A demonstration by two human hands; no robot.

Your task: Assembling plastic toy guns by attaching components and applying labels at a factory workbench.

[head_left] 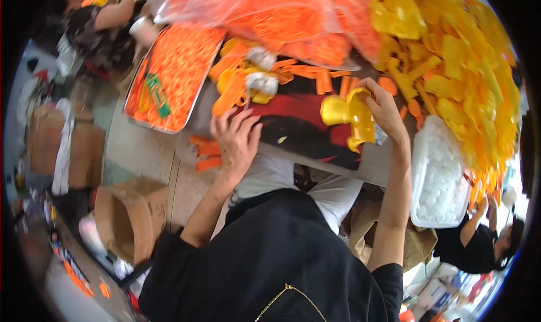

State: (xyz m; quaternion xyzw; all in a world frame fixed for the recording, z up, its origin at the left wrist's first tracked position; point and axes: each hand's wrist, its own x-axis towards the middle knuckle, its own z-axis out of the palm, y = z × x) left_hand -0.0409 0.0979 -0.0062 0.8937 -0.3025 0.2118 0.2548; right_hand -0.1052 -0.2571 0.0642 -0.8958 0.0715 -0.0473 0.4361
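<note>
My right hand (385,109) grips a glossy yellow plastic shell part (359,119) with a round, cup-like end, held above the right side of a dark red and black mat (304,116). My left hand (238,140) is over the table's left part with fingers spread and nothing held. Its fingertips are close to an orange plastic piece (228,98); whether they touch it I cannot tell. Beyond them lies a small group of yellow and orange assemblies with whitish round parts (261,83). Several orange strips (323,80) lie along the mat's far edge.
A metal tray (179,68) of small orange pieces, with a green tool (158,95) on top, stands left. Orange parts in clear plastic bags (282,12) are heaped behind. Yellow parts (451,68) pile up right, beside a white tub (420,178) of translucent pieces. Two other people work nearby.
</note>
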